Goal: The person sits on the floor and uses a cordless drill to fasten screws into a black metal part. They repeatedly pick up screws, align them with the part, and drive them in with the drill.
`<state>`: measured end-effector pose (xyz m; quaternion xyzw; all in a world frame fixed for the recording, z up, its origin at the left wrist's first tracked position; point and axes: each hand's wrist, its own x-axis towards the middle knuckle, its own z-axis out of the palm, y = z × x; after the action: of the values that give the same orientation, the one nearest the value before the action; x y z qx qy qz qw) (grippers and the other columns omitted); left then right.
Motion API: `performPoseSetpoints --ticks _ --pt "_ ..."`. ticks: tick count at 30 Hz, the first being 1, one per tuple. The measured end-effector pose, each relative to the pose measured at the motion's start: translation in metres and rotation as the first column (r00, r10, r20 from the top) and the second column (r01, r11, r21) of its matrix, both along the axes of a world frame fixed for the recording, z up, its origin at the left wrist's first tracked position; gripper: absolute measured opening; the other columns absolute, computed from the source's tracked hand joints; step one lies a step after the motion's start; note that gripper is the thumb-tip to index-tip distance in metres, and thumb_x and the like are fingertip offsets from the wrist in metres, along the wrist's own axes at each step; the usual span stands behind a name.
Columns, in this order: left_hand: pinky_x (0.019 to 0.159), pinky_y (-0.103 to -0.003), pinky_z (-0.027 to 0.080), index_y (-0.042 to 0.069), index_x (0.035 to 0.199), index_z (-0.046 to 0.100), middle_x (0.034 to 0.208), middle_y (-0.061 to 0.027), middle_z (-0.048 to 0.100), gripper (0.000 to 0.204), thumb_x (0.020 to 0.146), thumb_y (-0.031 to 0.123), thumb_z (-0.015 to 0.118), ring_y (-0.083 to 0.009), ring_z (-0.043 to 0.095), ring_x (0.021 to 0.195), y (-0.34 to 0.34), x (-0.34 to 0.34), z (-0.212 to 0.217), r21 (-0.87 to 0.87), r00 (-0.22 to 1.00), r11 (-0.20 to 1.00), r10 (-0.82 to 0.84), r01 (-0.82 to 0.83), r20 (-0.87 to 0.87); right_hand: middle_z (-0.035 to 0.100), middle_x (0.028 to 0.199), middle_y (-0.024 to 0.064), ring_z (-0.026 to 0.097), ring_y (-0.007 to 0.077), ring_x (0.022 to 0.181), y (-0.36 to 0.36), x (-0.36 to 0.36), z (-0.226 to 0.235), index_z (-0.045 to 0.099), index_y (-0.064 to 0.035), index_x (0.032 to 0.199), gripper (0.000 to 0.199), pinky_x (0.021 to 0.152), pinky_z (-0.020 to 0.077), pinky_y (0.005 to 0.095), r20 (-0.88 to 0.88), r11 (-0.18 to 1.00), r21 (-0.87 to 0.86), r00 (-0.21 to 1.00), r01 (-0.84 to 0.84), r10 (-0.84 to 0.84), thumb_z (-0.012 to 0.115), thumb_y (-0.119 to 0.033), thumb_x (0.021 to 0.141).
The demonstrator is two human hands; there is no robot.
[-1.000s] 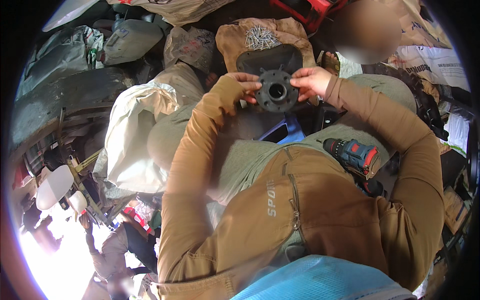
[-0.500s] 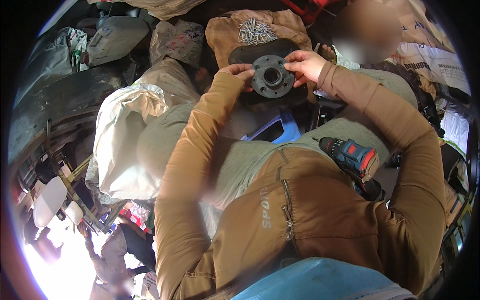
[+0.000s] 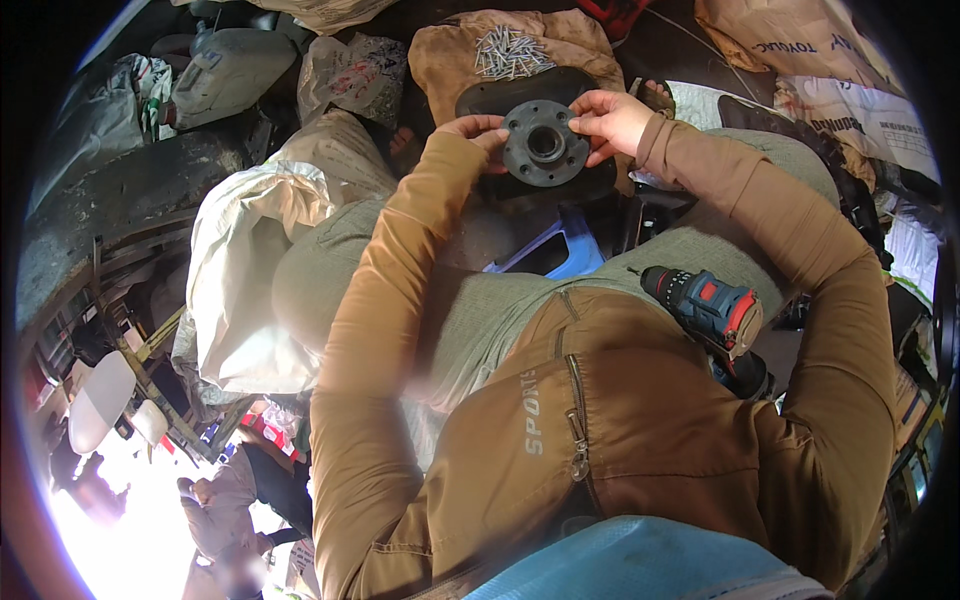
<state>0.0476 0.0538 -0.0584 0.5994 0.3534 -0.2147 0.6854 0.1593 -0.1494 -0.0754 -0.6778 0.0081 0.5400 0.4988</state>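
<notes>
Both hands hold a round dark metal flange [image 3: 545,143] with a central hole and several bolt holes, lifted in front of me. My left hand [image 3: 480,132] grips its left rim and my right hand [image 3: 608,120] grips its right rim. Behind the flange lies a dark oval plate [image 3: 520,92] on brown cloth, with a heap of silver nails [image 3: 512,50] beyond it. A blue and red cordless drill [image 3: 708,305] rests on my right thigh. A blue plastic stool [image 3: 560,252] shows between my knees.
White and tan sacks [image 3: 250,260] crowd my left side, and printed sacks [image 3: 850,80] lie at the upper right. A grey plastic jug [image 3: 225,65] stands at the upper left. Metal and wooden clutter fills the left edge [image 3: 110,300].
My hands and the flange have shifted slightly upward in the picture, and the view has tilted so more of the nails and cloth shows. My grip on the flange is unchanged.
</notes>
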Motion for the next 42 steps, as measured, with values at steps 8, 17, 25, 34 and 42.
performPoseSetpoints --ticks 8,17,25,34,42 --pt "0.058 -0.024 0.054 -0.003 0.108 0.060 0.090 -0.0070 0.065 0.026 0.085 0.008 0.065 -0.0138 0.063 0.069 0.005 0.000 -0.008 -0.035 0.999 0.999 -0.021 0.023 0.043 0.059 0.087 0.0081 0.060 0.0161 0.065 0.002 0.001 0.000 0.053 -0.0006 0.113 0.029 0.057 0.0576 0.0317 0.004 0.999 -0.019 0.999 -0.031 0.032 0.060 -0.013 0.087" --pt "0.059 -0.024 0.054 -0.003 0.106 0.060 0.089 -0.0074 0.065 0.024 0.084 0.008 0.064 -0.0146 0.063 0.068 0.002 0.000 -0.006 -0.006 0.999 0.999 -0.036 0.036 0.014 0.060 0.085 0.0044 0.060 0.0122 0.068 0.003 0.005 -0.002 0.054 -0.0031 0.111 0.025 0.056 0.0559 0.0277 0.086 0.995 -0.029 0.992 -0.093 0.095 0.058 -0.015 0.089" --pt "0.061 -0.025 0.054 -0.003 0.106 0.060 0.089 -0.0074 0.065 0.024 0.084 0.006 0.064 -0.0146 0.063 0.070 0.003 0.000 -0.006 -0.047 1.000 0.999 -0.010 0.011 0.017 0.060 0.086 0.0091 0.061 0.0194 0.060 0.004 0.007 -0.006 0.055 -0.0017 0.112 0.028 0.051 0.0562 0.0321 0.099 0.997 -0.028 0.992 -0.069 0.072 0.061 -0.014 0.087" --pt "0.066 -0.025 0.052 0.002 0.111 0.061 0.090 -0.0032 0.065 0.030 0.084 0.013 0.067 -0.0118 0.061 0.073 0.004 0.000 -0.016 -0.037 0.996 0.999 -0.036 0.039 0.085 0.060 0.085 0.0105 0.061 0.0207 0.061 0.003 0.005 -0.003 0.054 -0.0011 0.112 0.028 0.053 0.0574 0.0340 0.042 0.999 -0.014 0.998 -0.041 0.041 0.060 -0.012 0.087" --pt "0.063 -0.025 0.053 0.002 0.107 0.064 0.088 -0.0050 0.066 0.024 0.084 0.009 0.065 -0.0126 0.062 0.072 0.004 0.003 -0.023 0.002 0.996 1.000 -0.009 0.009 0.091 0.059 0.085 0.0122 0.061 0.0212 0.062 0.005 0.002 0.002 0.053 0.0007 0.111 0.027 0.057 0.0586 0.0369 -0.038 1.000 -0.030 0.999 -0.007 0.006 0.060 -0.011 0.087"
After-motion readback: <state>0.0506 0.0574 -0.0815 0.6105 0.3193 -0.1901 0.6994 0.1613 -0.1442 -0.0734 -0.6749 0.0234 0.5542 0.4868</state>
